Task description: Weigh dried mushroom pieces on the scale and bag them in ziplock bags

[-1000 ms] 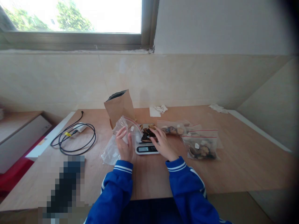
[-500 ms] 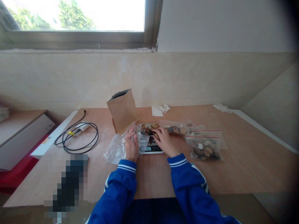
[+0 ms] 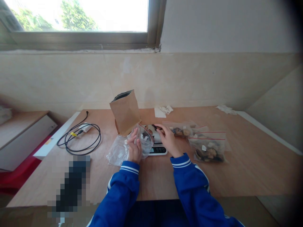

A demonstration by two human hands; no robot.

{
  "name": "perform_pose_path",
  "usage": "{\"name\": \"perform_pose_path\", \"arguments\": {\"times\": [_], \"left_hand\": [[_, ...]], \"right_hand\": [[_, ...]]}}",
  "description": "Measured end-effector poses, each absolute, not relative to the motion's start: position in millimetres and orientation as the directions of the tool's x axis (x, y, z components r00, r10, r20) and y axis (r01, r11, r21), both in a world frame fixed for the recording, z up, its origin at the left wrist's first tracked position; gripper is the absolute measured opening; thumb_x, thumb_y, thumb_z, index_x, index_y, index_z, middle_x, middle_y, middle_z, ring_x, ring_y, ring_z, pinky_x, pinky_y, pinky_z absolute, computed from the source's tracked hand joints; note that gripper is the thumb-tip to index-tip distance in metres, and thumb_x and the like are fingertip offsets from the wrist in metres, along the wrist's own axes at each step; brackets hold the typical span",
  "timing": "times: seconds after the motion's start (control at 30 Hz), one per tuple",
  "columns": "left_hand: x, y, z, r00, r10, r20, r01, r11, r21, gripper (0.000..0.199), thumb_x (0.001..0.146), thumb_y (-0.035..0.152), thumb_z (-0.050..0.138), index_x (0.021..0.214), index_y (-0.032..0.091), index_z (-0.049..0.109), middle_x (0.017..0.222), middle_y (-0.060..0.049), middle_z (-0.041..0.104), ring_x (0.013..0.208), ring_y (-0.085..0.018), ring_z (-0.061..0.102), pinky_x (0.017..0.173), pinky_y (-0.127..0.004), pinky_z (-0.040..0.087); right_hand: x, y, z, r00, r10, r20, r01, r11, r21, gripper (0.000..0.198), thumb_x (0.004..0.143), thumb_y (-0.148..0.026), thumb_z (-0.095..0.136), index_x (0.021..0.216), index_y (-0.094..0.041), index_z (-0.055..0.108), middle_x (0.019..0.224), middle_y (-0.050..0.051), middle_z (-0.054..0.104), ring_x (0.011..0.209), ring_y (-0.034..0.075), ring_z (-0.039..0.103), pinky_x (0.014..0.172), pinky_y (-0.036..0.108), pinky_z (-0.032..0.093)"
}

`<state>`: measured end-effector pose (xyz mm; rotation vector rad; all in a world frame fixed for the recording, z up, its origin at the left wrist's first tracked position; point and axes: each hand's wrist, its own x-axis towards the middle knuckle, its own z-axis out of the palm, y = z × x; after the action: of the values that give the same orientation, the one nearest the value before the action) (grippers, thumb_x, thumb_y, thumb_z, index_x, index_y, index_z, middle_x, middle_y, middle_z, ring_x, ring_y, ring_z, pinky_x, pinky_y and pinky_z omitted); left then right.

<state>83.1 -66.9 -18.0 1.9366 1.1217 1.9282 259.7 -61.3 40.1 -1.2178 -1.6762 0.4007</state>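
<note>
My left hand (image 3: 134,147) holds a clear zip bag (image 3: 116,153), its red-edged mouth spread toward the kitchen scale (image 3: 159,150). Several dried brown slices (image 3: 149,128), like dried mushroom, show on the scale's plate behind the bag's mouth, which partly covers them. Over the back right of the plate, my right hand (image 3: 168,140) pinches a dark dried slice (image 3: 156,126) between thumb and fingers. The bag's plastic hides part of the left fingers' grip.
A brown paper pouch (image 3: 125,112) stands open-topped behind the bag. Filled zip bags (image 3: 209,153) lie to the right. Leftward are a coiled black cable (image 3: 82,154) and a pixelated dark object (image 3: 72,184). Crumpled tissue (image 3: 167,109) sits by the wall.
My right hand has shifted slightly right and back, with a dark slice now in its fingers. The zip bag's mouth has moved right over the scale, and fewer slices show on the plate.
</note>
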Motion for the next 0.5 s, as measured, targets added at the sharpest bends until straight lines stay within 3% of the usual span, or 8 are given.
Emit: {"name": "perform_pose_path", "arguments": {"times": [0.13, 0.3, 0.5], "left_hand": [[82, -68, -18, -0.133, 0.609, 0.782, 0.355, -0.707, 0.611, 0.012, 0.098, 0.028, 0.04, 0.107, 0.021, 0.035, 0.138, -0.021, 0.051, 0.133, -0.024, 0.046, 0.107, -0.056, 0.04], [81, -73, -12, -0.131, 0.631, 0.765, 0.326, -0.701, 0.634, 0.016, 0.099, 0.034, 0.035, 0.104, 0.02, 0.039, 0.136, -0.02, 0.053, 0.131, -0.027, 0.048, 0.106, -0.055, 0.04], [83, -72, -12, -0.18, 0.582, 0.793, 0.238, -0.757, 0.609, 0.013, 0.097, 0.032, 0.041, 0.104, 0.022, 0.038, 0.137, -0.018, 0.053, 0.127, -0.026, 0.053, 0.103, -0.052, 0.043]], "right_hand": [[247, -72, 79, -0.135, 0.871, 0.473, 0.404, 0.484, -0.776, 0.03, 0.095, -0.033, 0.046, 0.119, -0.024, 0.061, 0.117, 0.007, 0.066, 0.105, 0.02, 0.061, 0.091, 0.036, 0.048], [233, -81, 100, -0.354, 0.863, 0.359, 0.497, 0.5, -0.709, 0.029, 0.093, -0.03, 0.05, 0.119, -0.025, 0.063, 0.115, 0.008, 0.068, 0.108, 0.023, 0.061, 0.094, 0.04, 0.046], [223, -81, 101, -0.393, 0.869, 0.299, 0.567, 0.486, -0.665, 0.03, 0.092, -0.023, 0.052, 0.12, -0.021, 0.062, 0.116, 0.009, 0.068, 0.104, 0.022, 0.064, 0.091, 0.037, 0.047]]}}
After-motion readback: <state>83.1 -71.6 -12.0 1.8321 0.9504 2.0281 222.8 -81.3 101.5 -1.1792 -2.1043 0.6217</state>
